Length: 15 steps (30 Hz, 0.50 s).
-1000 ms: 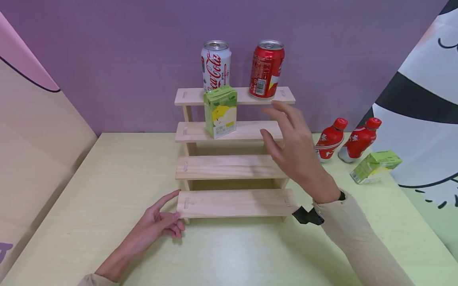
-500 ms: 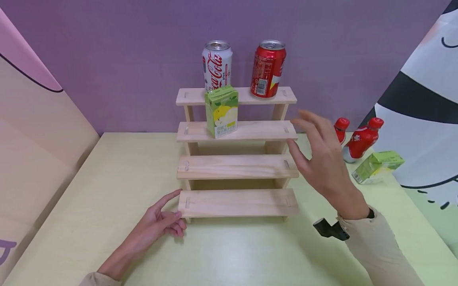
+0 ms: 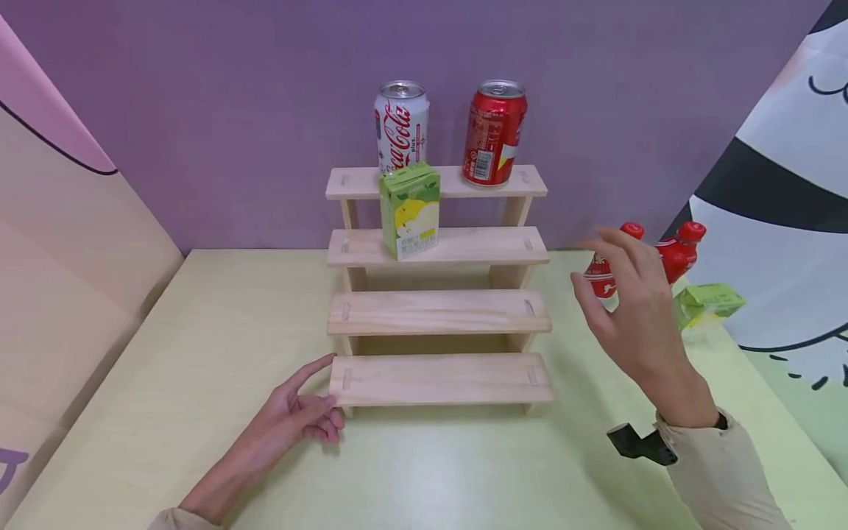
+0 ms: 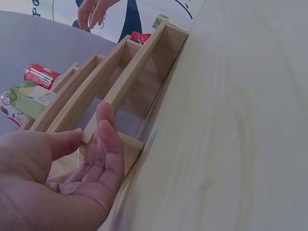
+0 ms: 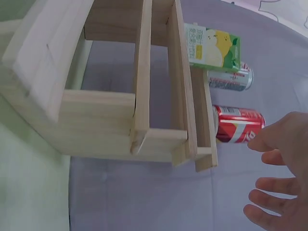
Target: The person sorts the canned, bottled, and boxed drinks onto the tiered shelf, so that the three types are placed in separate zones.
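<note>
A four-step wooden display stand [image 3: 440,379] stands on the table. My left hand [image 3: 281,423] holds the left end of its lowest step, thumb and fingers about the corner. A white Coca-Cola can [image 3: 402,125] and a red can [image 3: 493,136] stand upright on the top step. On the step below, a green juice box [image 3: 411,210] stands in front of the white can. My right hand [image 3: 639,316] hovers right of the stand, fingers loosely bent and nothing in them. Behind it, partly hidden, are two red bottles [image 3: 601,278] and another green juice box [image 3: 712,300].
The light wooden table [image 3: 411,471] reaches to a purple backdrop [image 3: 265,132]. A printed cloth [image 3: 782,221] with black and white shapes hangs on the right side. A pale panel [image 3: 59,243] borders the left.
My right hand has moved right and slightly down, from beside the red can to in front of the bottles. The left hand stays on the stand; the cans and box have not moved.
</note>
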Each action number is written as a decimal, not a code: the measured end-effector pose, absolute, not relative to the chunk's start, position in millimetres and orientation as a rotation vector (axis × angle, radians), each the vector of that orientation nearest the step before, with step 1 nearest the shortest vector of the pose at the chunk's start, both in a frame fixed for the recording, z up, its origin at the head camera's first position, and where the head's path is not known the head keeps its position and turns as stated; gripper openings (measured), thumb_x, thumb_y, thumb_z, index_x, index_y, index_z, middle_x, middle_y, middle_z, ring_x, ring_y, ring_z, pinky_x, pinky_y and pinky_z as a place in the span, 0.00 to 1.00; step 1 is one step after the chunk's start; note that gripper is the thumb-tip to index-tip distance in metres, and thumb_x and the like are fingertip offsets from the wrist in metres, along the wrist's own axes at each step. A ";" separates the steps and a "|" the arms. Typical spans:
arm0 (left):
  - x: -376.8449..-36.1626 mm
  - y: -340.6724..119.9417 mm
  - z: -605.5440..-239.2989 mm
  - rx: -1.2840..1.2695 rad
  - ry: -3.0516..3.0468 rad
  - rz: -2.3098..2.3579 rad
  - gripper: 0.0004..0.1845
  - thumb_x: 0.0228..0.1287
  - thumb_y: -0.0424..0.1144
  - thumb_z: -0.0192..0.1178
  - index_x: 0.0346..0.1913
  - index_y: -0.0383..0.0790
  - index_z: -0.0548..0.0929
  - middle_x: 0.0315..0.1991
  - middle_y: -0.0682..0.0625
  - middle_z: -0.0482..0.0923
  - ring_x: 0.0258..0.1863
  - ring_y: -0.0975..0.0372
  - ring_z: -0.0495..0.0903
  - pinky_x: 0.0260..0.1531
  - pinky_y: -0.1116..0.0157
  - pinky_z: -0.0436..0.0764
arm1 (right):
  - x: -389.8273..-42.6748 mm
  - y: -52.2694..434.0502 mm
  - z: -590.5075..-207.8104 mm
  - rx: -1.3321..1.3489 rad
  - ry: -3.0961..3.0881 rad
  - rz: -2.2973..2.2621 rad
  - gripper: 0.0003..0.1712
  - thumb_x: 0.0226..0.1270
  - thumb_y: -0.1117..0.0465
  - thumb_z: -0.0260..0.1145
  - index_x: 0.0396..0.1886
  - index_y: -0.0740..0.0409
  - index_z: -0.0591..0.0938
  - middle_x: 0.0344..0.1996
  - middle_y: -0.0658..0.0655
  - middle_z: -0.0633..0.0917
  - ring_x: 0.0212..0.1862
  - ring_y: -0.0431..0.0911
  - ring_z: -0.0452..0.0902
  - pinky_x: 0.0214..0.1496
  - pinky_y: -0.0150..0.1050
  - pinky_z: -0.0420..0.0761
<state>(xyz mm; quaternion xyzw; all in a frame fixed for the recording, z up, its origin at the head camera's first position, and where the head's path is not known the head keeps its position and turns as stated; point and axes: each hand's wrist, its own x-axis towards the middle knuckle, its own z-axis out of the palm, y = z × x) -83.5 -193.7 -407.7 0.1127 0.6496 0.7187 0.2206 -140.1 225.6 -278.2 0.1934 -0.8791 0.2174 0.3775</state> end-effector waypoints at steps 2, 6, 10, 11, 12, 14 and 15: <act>-84.0 -196.8 -410.8 0.291 1.815 1.983 0.33 0.65 0.38 0.51 0.69 0.54 0.48 0.34 0.33 0.78 0.31 0.47 0.80 0.36 0.54 0.80 | -140.9 229.0 -280.3 0.467 -2.269 0.559 0.30 0.47 0.65 0.69 0.54 0.57 0.74 0.58 0.56 0.70 0.60 0.50 0.62 0.51 0.54 0.72; -83.1 -200.6 -415.3 0.276 1.828 1.976 0.34 0.65 0.39 0.52 0.69 0.55 0.48 0.34 0.32 0.78 0.31 0.47 0.80 0.35 0.53 0.79 | -144.5 237.4 -284.0 0.423 -2.307 0.557 0.29 0.49 0.64 0.69 0.54 0.59 0.73 0.58 0.57 0.70 0.60 0.50 0.62 0.49 0.56 0.72; -83.1 -198.7 -417.9 0.312 1.818 1.976 0.33 0.66 0.39 0.50 0.69 0.55 0.47 0.34 0.33 0.78 0.31 0.46 0.80 0.35 0.53 0.79 | -151.5 250.0 -285.8 0.370 -2.318 0.557 0.30 0.49 0.65 0.68 0.56 0.59 0.72 0.58 0.58 0.70 0.59 0.52 0.63 0.47 0.58 0.73; -83.4 -197.9 -418.1 0.314 1.815 1.978 0.33 0.66 0.38 0.50 0.69 0.55 0.47 0.34 0.33 0.78 0.31 0.46 0.80 0.35 0.53 0.79 | -153.6 253.7 -286.5 0.356 -2.319 0.556 0.30 0.49 0.65 0.68 0.56 0.59 0.72 0.58 0.58 0.70 0.59 0.52 0.63 0.46 0.57 0.73; -83.7 -196.9 -418.1 0.318 1.819 1.979 0.33 0.66 0.38 0.50 0.69 0.55 0.47 0.33 0.33 0.78 0.31 0.46 0.80 0.35 0.53 0.80 | -155.7 257.3 -287.3 0.342 -2.321 0.560 0.31 0.49 0.65 0.68 0.56 0.58 0.72 0.58 0.58 0.70 0.59 0.52 0.63 0.46 0.57 0.72; -84.7 -195.5 -418.0 0.316 1.823 1.983 0.33 0.66 0.38 0.50 0.69 0.55 0.47 0.33 0.33 0.78 0.31 0.47 0.80 0.34 0.53 0.80 | -159.2 264.0 -289.9 0.314 -2.335 0.574 0.31 0.50 0.65 0.67 0.57 0.58 0.71 0.58 0.58 0.70 0.60 0.53 0.62 0.49 0.57 0.71; -85.2 -195.1 -417.7 0.317 1.822 1.985 0.33 0.66 0.38 0.50 0.69 0.54 0.47 0.33 0.33 0.78 0.30 0.47 0.80 0.34 0.54 0.80 | -160.8 267.3 -291.7 0.299 -2.347 0.582 0.31 0.51 0.64 0.67 0.58 0.58 0.70 0.59 0.58 0.69 0.60 0.53 0.62 0.50 0.58 0.70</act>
